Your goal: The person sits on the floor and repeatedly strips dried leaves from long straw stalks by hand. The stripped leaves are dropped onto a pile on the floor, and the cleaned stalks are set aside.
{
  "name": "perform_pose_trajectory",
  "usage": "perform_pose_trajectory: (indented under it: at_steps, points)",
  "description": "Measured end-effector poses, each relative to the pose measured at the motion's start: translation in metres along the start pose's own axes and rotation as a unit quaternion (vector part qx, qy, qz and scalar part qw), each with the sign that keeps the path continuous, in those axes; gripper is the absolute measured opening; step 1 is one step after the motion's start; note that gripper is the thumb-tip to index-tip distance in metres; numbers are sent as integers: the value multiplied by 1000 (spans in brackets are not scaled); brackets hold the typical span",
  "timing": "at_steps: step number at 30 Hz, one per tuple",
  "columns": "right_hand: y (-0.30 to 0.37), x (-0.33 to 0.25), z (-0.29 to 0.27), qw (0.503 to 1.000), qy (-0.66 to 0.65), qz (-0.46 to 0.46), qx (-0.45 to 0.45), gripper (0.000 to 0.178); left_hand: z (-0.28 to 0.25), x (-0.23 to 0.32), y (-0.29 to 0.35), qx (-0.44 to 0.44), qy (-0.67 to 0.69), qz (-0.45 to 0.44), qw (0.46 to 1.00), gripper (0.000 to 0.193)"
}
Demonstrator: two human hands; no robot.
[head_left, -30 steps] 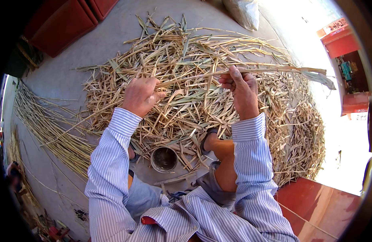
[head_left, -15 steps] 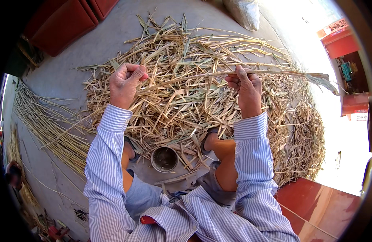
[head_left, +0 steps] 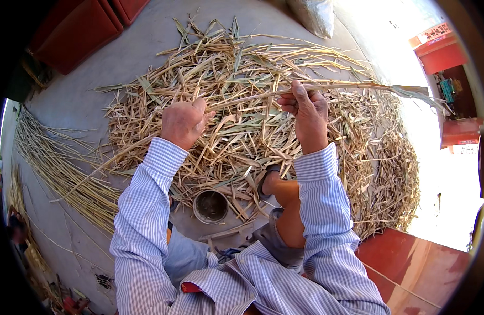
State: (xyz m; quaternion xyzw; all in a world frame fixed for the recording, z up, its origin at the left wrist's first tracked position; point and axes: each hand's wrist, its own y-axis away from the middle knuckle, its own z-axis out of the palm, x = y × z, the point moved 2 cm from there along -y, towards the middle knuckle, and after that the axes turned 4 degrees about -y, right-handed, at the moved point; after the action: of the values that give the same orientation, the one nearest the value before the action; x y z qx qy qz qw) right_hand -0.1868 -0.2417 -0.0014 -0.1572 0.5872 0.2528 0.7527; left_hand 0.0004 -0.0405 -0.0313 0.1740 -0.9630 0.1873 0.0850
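A long dry reed stalk point(head_left: 252, 97) crosses in front of me, its thin end low at the left and its leafy tip at the far right. My right hand point(head_left: 307, 111) pinches the stalk between thumb and fingers near the leafy part. On the same stalk, farther left, my left hand point(head_left: 183, 123) is closed with its back turned up; its fingertips are partly hidden. Beneath both hands spreads a broad heap of dry leaves and stalk peelings point(head_left: 221, 152).
A bundle of thin bare stalks point(head_left: 69, 173) lies on the floor at the left. A round metal can point(head_left: 210, 206) stands between my feet. Red furniture point(head_left: 76, 34) is at the far left, a pale sack point(head_left: 313, 16) at the back, and a red panel point(head_left: 410, 268) at the lower right.
My left hand has come down and to the right, from pinching above the stalk to closing on it. My right hand has shifted slightly left and up with the stalk.
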Motion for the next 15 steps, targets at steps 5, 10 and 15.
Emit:
perform_pose_trajectory:
  at_steps: [5,10,15]
  points:
    - [0,-2,0,999,-26,20,-40,26,-4,-7,-2,-49,-100,-10,994,26]
    - [11,16,23,980,-80,115,-139,24,-17,39,-12,132,165,28,977,28]
    - [-11,-1,-13,995,-64,57,-57,24,-30,13,-9,87,85,17,992,23]
